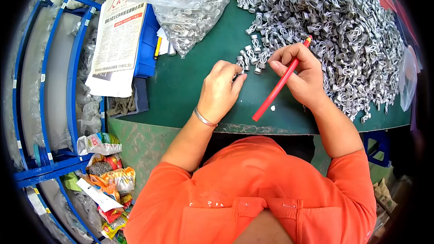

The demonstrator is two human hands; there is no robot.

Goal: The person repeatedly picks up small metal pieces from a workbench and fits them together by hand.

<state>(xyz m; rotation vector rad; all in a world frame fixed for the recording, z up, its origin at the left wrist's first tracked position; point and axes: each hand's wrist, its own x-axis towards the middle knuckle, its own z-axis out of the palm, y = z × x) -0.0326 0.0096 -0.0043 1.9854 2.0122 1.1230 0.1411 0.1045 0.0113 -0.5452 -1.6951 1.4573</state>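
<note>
A: Largest item first?
B: Green table (pixel 181 91), spanning the view in front of the person. Blue rack (pixel 74 77) alongside, on the person's left, packed with clear plastic bags.

A: Next in size?
B: Heap of grey metal pieces (pixel 334 31), on the table's right half, looped shapes with ribbed ends. Clear plastic bag (pixel 194 20) of similar pieces at the far side, left of the heap.

A: Left edge of the table?
B: Newspaper (pixel 118 38) on white sheets, against a blue bin (pixel 147 52).

A: State of the hands?
B: Apart, both over the table. Left hand (pixel 220 88): fingers bent, thumb and index finger close together beside a few loose metal pieces (pixel 249 56); metal band (pixel 205 118) at the wrist. Cannot tell whether its fingertips grip a piece. Right hand (pixel 304 71): fingers and thumb clamped on a red pencil (pixel 276 89), in front of the heap's near left part.

A: Pencil orientation?
B: Slanted. Upper end, with a yellow section, projects past the fingers toward the heap; lower end points toward the table's near edge, between the forearms.

A: Smallest items?
B: Loose pieces as noted, between the two hands and just off the heap. White fragment (pixel 272 108) on the table, near the pencil's lower end.
</note>
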